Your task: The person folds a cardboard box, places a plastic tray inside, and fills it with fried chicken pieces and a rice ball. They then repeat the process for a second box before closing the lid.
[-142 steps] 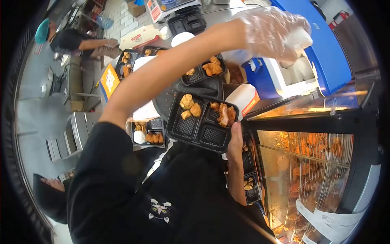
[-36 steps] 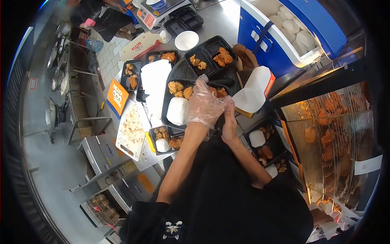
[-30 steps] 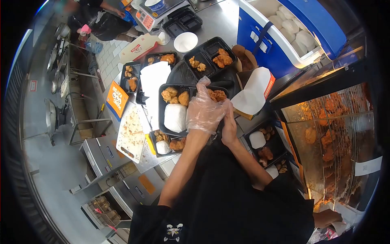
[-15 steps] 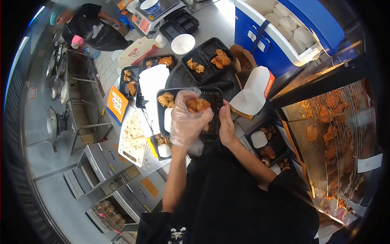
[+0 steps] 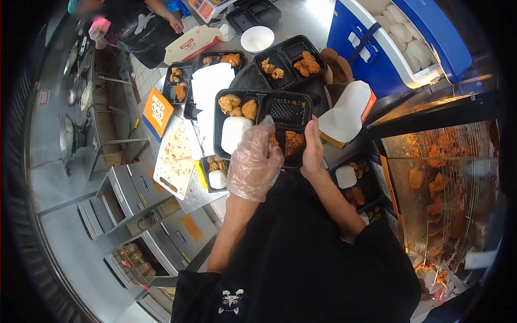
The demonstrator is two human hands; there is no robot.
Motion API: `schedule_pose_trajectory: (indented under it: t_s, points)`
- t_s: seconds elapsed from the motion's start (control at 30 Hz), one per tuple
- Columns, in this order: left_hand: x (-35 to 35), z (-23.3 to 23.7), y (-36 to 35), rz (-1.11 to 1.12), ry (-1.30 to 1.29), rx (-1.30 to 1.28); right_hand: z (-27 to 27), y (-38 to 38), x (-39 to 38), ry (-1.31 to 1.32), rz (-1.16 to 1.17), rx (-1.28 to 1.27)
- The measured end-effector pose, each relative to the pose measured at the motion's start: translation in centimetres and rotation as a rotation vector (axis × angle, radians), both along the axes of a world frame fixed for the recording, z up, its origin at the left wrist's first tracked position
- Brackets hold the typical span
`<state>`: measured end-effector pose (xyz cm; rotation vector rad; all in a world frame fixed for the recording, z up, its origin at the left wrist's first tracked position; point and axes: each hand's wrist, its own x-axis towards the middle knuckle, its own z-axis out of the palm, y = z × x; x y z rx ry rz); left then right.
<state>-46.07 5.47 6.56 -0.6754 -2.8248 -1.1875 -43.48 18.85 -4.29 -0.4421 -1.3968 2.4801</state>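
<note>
A black compartment tray is in front of my chest. Small fried chicken pieces fill its upper left part, above a white rice block. My left hand, in a clear plastic glove, reaches into the lower right compartment, its fingers closed around fried chicken; the fingertips are partly hidden. Beside them lies a breaded, browned piece of fried chicken. My bare right hand holds the tray's right edge, thumb up along the rim.
Beyond the tray are another black tray with chicken and a white bowl. An open carton and a blue cooler stand right, near a heated chicken display. At left are a cutting board and a co-worker.
My left hand has moved down from above the tray with the chicken into the lower right compartment. The view has shifted, and the co-worker's arm has come forward.
</note>
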Motion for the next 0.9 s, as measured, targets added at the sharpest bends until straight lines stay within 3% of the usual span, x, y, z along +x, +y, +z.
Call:
schedule_pose_trajectory:
  t_s: [0.07, 0.17, 0.3, 0.43, 0.5, 0.6, 0.7, 0.77, 0.87, 0.9]
  points:
    - [-0.2, -0.3, -0.4, 0.021, 0.034, 0.038, -0.4, -0.1, 0.0, -0.027, -0.005, 0.003]
    - [-0.2, 0.0, -0.8, -0.02, -0.348, 0.033, -1.2, -0.2, 0.1, -0.075, -0.013, 0.03]
    - [0.0, -1.6, -1.2, -0.101, -0.166, -0.011, 1.0, -0.2, 0.5, -0.218, -0.06, 0.023]
    - [-0.9, -1.6, -2.4, -0.156, -0.473, 0.274, 1.1, 0.5, 0.6, -0.147, -0.037, -0.012]
    - [-1.1, -2.1, -2.5, -0.19, -0.47, 0.36, 0.8, 0.6, 0.5, -0.128, -0.045, -0.031]
    - [-1.2, -2.0, -1.8, -0.174, -0.116, 0.186, 1.7, 0.5, 0.6, -0.144, -0.035, -0.086]
    - [0.2, -0.3, -1.1, -0.032, 0.078, -0.071, -0.5, 0.3, 0.5, -0.094, -0.034, -0.02]
    - [1.0, -0.8, -0.7, 0.065, -0.009, 0.064, -0.1, 0.5, 1.1, -0.072, -0.009, -0.213]
    - [1.1, -2.9, -0.6, 0.067, 0.018, 0.169, 1.5, 1.2, 0.8, -0.136, -0.072, -0.799]
    - [1.0, -3.0, -0.3, 0.077, 0.0, 0.199, -0.1, 1.4, 1.0, -0.139, -0.047, -0.59]
